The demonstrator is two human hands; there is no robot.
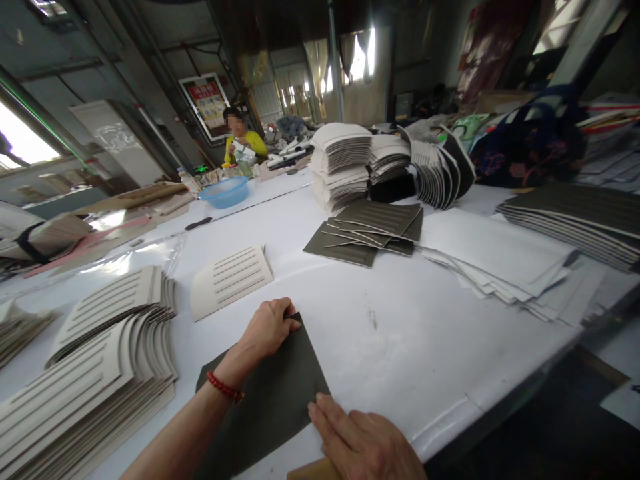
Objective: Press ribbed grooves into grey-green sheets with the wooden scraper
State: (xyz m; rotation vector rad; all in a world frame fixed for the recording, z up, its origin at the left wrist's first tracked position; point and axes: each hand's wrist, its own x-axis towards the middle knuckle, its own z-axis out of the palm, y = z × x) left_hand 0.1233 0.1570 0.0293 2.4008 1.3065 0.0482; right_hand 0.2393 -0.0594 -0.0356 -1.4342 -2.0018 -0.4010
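Dark grey sheet point(280, 400), matte and smooth, lies on the white table point(385, 373), right under the hands and running from the fingers back toward the wearer and to the left, below the left forearm. Long axis: can't tell, forearm and frame edge hide too much. Its right edge spans the two hands: left hand point(267, 327) at the far corner, right hand point(367, 440) at the near right corner. Left thumb and forefinger pinch the far corner, other fingers curled. Right fingers extended, close together, tips on the near corner; thumb hidden, so can't tell whether it grips or just presses. Both hands about equally near that edge.

Red bead bracelet point(225, 388) on left wrist. Pale panel point(233, 280) just beyond the sheet: slightly curved, parallel dark grooves. Pale stack point(85, 393) at left: same grooves, bowed layers. Dark pieces point(373, 223) farther off, straight-edged, overlapping in a loose fan. White sheets point(495, 250) right of those, thin, slightly glossy, unevenly piled.
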